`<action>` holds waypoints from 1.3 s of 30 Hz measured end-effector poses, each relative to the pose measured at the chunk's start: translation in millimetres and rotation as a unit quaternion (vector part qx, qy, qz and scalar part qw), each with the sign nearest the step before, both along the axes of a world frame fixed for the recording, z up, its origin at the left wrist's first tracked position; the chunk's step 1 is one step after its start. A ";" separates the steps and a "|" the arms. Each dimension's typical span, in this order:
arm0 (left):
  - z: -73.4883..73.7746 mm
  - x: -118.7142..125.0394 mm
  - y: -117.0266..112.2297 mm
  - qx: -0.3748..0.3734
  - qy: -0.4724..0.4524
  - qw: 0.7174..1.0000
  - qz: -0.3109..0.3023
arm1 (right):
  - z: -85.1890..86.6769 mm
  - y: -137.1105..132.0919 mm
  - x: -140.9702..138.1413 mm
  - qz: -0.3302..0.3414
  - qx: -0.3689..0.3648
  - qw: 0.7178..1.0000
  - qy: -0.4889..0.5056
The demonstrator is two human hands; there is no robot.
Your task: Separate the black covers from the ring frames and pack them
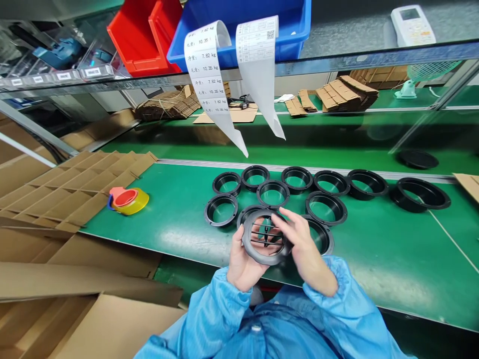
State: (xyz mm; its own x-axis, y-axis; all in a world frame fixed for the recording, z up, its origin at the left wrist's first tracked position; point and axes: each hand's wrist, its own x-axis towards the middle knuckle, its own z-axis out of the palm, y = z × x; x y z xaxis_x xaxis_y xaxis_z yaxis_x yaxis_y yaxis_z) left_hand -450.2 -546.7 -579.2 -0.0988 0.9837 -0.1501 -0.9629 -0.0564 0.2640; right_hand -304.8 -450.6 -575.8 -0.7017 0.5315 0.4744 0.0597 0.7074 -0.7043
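Observation:
A round black air vent (258,255) with a wide rim and thin slats is held tilted above the bench's front edge. My left hand (243,264) grips it from the left and below, thumb on the rim, with fingers seen through the slats. On its right side, my right hand (305,244) holds the rim, fingers bent over the top; the thumb is hidden. Just behind my hands, several black flanged rings (329,222) lie on the green bench, some partly covered by the vent and my right hand.
Cardboard dividers (75,182) and a yellow-and-red round item (130,204) are at the left. Paper label strips (213,85) hang from a blue bin (295,50) beside a red bin (130,40) on the overhead shelf. A black disc (418,159) lies back right. Open cardboard boxes (123,324) stand lower left.

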 end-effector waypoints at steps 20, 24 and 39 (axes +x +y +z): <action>-13.8 26.5 -1.5 0.034 0.686 0.726 -0.019 | 5.2 37.6 65.3 -0.193 0.152 0.953 -0.178; -20.7 22.0 -9.0 0.050 0.748 0.662 0.004 | -2.5 29.5 57.0 -0.114 0.210 0.941 -0.238; -17.0 -14.9 -42.9 0.014 0.793 0.608 0.040 | -10.6 13.0 30.7 -0.080 0.267 0.914 -0.295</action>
State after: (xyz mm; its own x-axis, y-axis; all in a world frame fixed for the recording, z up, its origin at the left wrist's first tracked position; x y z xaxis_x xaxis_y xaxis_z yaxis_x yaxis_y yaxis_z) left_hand -465.2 -589.6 -596.3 -0.1450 0.9662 0.2133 0.5069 -0.1126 0.8546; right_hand -274.0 -437.5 -586.5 -0.8522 0.4531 0.2616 0.4507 0.8897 -0.0728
